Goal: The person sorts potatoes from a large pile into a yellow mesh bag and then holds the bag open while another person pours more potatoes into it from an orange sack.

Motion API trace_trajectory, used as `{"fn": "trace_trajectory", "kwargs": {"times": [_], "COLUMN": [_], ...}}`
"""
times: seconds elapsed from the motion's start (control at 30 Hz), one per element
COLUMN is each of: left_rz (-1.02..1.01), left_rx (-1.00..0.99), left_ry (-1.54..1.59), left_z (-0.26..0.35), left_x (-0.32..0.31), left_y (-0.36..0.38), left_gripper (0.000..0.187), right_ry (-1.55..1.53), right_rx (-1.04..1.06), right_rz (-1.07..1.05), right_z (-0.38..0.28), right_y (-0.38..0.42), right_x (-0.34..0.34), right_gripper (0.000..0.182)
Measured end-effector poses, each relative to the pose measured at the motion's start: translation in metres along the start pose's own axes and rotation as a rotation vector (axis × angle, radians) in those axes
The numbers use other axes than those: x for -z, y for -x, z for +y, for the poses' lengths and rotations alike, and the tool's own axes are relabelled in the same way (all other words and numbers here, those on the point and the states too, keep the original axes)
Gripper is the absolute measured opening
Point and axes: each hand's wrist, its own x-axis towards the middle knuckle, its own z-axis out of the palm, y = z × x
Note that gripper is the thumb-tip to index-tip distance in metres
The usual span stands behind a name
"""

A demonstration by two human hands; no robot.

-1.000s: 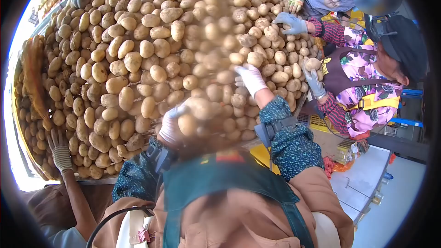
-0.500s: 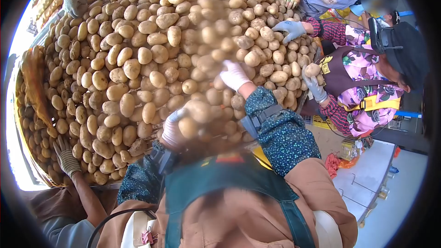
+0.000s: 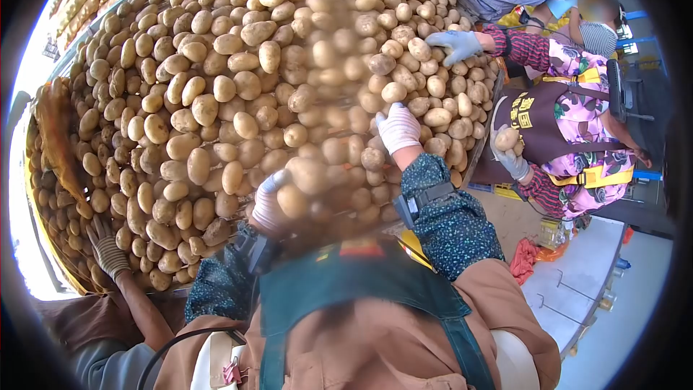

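Observation:
My left hand (image 3: 266, 204), in a white glove with greyish fingertips, is closed at the near edge of a large heap of potatoes (image 3: 183, 146). Its fingers curl against a large pale potato (image 3: 291, 201), and another potato (image 3: 307, 174) sits by the fingertips; a lens smudge blurs both. On the right part of the heap, my right hand (image 3: 398, 128), gloved alike, rests with thumb and fingers apart. Just beyond its fingertips lies a potato (image 3: 393, 92). I see none lifted in it.
Across on the right, a co-worker's gloved hand (image 3: 455, 46) touches the heap; their other hand holds a potato (image 3: 507, 139). Another person's striped glove (image 3: 108, 254) reaches in at lower left. A netted sack (image 3: 58, 137) lies at the left. A white table (image 3: 577, 274) stands lower right.
My right hand has shifted right and slightly nearer, turning its fingers away from me. My left hand stays almost in place with its potato. A gloved hand at upper left has left the view.

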Motion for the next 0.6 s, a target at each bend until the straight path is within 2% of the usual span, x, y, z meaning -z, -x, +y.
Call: {"fn": "trace_trajectory", "kwargs": {"times": [0.1, 0.17, 0.27, 0.37, 0.4, 0.5, 0.53, 0.6], "left_rz": [-0.023, -0.018, -0.164, -0.208, -0.195, -0.123, -0.117, -0.172], "left_rx": [0.031, 0.0, 0.032, 0.034, 0.023, 0.032, 0.031, 0.094], "left_ry": [0.005, -0.033, -0.04, -0.075, -0.095, -0.13, -0.13, -0.03], "left_z": [0.003, 0.0, 0.002, 0.022, 0.025, 0.011, 0.008, 0.01], "left_x": [0.002, 0.003, 0.025, 0.012, 0.006, 0.014, 0.01, 0.002], "left_y": [0.001, 0.0, -0.006, -0.002, 0.0, -0.002, -0.001, -0.002], "left_gripper": [0.063, 0.064, 0.068, 0.067, 0.065, 0.058, 0.053, 0.053], "right_ry": [-0.082, -0.165, -0.345, -0.057, -0.062, -0.318, -0.53, -1.05], "right_rx": [0.074, 0.074, 0.049, 0.035, 0.032, 0.132, 0.171, 0.099], "right_rz": [-0.016, -0.044, -0.151, -0.087, -0.064, 0.051, 0.0, -0.242], "right_z": [0.005, 0.01, 0.028, -0.023, -0.026, 0.002, 0.008, 0.013], "right_y": [-0.007, -0.014, -0.039, -0.011, -0.01, -0.003, -0.004, 0.012], "right_x": [0.001, 0.002, -0.013, 0.008, 0.001, -0.008, -0.012, -0.005], "right_gripper": [0.056, 0.055, 0.055, 0.055, 0.059, 0.059, 0.046, 0.036]}}
